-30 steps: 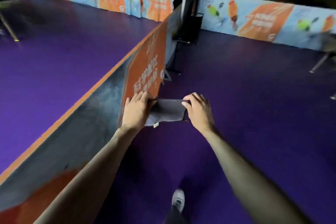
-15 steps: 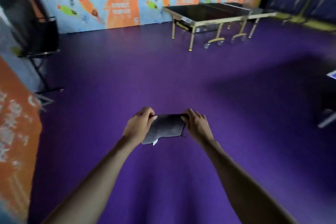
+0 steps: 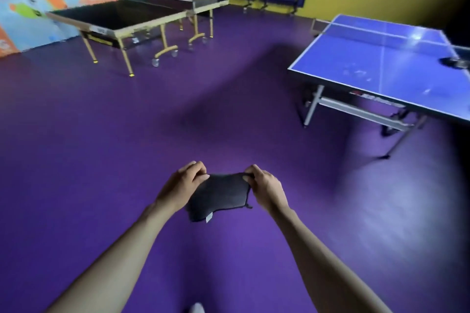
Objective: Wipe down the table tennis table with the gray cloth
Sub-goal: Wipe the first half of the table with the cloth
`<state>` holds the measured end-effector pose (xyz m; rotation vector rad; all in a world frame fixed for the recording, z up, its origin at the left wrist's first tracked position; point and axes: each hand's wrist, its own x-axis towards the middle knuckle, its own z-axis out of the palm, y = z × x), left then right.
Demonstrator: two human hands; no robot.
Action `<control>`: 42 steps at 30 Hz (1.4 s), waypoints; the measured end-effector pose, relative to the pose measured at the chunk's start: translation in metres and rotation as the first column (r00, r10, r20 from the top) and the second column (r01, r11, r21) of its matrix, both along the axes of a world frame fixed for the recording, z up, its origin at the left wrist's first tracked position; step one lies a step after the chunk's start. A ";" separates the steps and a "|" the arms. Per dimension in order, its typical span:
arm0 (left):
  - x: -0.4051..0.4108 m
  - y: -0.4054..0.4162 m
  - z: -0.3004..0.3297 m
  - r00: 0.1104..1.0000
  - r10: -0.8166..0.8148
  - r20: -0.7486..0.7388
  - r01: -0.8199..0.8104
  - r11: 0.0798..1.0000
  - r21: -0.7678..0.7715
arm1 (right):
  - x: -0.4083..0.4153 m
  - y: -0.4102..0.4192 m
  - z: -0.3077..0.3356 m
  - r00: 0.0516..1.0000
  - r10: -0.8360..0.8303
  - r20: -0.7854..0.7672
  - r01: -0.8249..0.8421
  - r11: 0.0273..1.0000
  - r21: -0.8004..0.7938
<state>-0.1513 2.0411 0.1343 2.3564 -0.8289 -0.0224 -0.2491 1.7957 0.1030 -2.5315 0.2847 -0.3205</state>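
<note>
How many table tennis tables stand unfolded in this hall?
2: a dark table at the far left by the banner wall, and a blue table on the right. Folded ones stand at the back.

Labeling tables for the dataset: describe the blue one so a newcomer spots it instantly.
On the purple floor, look right of the hands' gray cloth. The blue table tennis table stands open there; unlike the black-topped table at left, it has white lines and grey legs.

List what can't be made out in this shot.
- Dark object on the blue table, head view: cut by the right edge, blurred.
- Gray cloth: its corners hidden under the left hand and right hand.
- Shoe: cut by the bottom edge.
</note>
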 end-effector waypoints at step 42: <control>0.622 -0.836 0.006 0.628 -0.683 -0.373 0.771 0.611 0.180 | 0.532 -0.732 -0.011 0.783 -0.622 -0.028 0.617 0.769 0.166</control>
